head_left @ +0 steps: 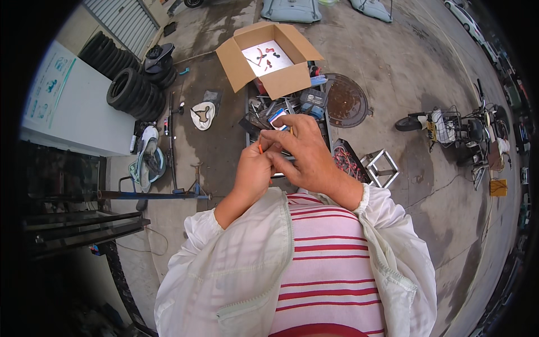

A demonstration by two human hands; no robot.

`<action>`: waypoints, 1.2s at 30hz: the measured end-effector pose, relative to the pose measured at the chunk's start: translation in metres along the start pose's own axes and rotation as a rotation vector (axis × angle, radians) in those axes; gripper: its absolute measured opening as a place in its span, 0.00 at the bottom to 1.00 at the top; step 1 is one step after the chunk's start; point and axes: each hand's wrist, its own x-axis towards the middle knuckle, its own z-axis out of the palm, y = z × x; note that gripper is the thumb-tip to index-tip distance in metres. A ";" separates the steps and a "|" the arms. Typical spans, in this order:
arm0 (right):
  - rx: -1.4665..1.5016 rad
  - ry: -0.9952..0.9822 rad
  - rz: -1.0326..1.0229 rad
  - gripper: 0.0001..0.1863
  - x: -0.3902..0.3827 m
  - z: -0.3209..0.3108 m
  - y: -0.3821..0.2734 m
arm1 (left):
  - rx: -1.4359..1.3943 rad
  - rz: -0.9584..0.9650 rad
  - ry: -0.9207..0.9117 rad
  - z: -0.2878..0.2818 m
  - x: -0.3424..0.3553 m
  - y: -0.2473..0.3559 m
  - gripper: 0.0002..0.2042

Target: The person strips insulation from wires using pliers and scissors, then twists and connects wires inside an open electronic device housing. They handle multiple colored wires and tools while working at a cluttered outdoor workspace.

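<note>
My left hand (251, 171) is closed around a thin orange piece (260, 148), of which only a short bit shows by the fingers. It could be a wire or a handle; I cannot tell which. Bent over it from the right, my right hand (307, 150) has its thumb and fingertips pinched against the left fingers; what they grip is hidden. Just beyond both hands is a crowded toolbox (247, 115) of metal tools, with a blue-and-white packet (277, 118) and a dark battery-like block (313, 99). An open cardboard box (236, 66) rests at its far end, holding small red and black pieces on a white sheet (279, 60).
On the right are a bin of red wires (349, 162), a metal frame (382, 168), a round manhole cover (345, 101) and a parked motorbike (455, 124). Stacked tyres (135, 95), a white cloth bag (202, 115) and a blue metal bar (151, 195) lie left.
</note>
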 end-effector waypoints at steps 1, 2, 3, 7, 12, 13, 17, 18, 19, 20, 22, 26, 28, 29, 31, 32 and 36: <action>-0.006 0.021 0.001 0.19 0.000 0.002 0.001 | -0.014 0.015 0.002 0.003 -0.001 0.001 0.07; -0.011 0.042 0.000 0.18 0.000 0.003 0.001 | -0.001 0.017 0.012 0.005 -0.002 0.003 0.07; -0.031 0.053 -0.011 0.17 0.001 0.003 0.001 | 0.012 0.020 0.023 0.008 -0.003 0.004 0.08; -0.097 0.098 -0.062 0.18 -0.001 0.007 0.000 | 0.023 0.036 0.045 0.008 -0.004 0.007 0.09; 0.040 0.117 0.034 0.14 0.001 0.012 0.000 | 0.075 0.034 0.073 0.011 -0.005 0.008 0.11; 0.095 0.103 0.083 0.13 0.002 0.012 0.000 | 0.087 0.040 0.087 0.011 -0.005 0.007 0.11; 0.179 0.056 0.172 0.10 0.005 0.011 0.002 | 0.256 0.054 0.121 0.009 -0.004 0.004 0.11; 0.166 0.055 0.153 0.10 0.005 0.011 0.002 | 0.250 0.067 0.126 0.010 -0.005 0.003 0.10; 0.153 0.055 0.134 0.09 0.005 0.011 0.002 | 0.243 0.080 0.130 0.011 -0.005 0.002 0.10; 0.142 0.054 0.114 0.09 0.005 0.011 0.003 | 0.266 0.052 0.096 0.009 -0.006 0.002 0.09; 0.019 0.093 0.058 0.10 0.007 0.008 0.002 | 0.313 -0.003 0.027 0.002 -0.006 0.002 0.09; -0.158 0.185 0.011 0.11 0.010 0.006 0.015 | 0.308 0.000 0.026 0.006 -0.006 0.000 0.09; -0.223 0.288 0.038 0.10 0.015 -0.005 0.028 | 0.417 -0.039 0.025 -0.001 -0.005 0.000 0.10; -0.261 0.350 0.050 0.10 0.018 -0.010 0.039 | 0.375 -0.042 0.048 0.000 -0.005 -0.001 0.10; -0.362 0.459 0.088 0.10 0.022 -0.027 0.057 | 0.291 -0.049 0.085 0.004 -0.008 -0.003 0.09; -0.420 0.506 0.115 0.09 0.023 -0.038 0.060 | 0.204 -0.051 0.128 0.003 -0.008 -0.002 0.10; -0.333 0.061 -0.052 0.11 0.020 -0.055 0.045 | -0.025 -0.005 0.215 -0.002 -0.004 0.009 0.12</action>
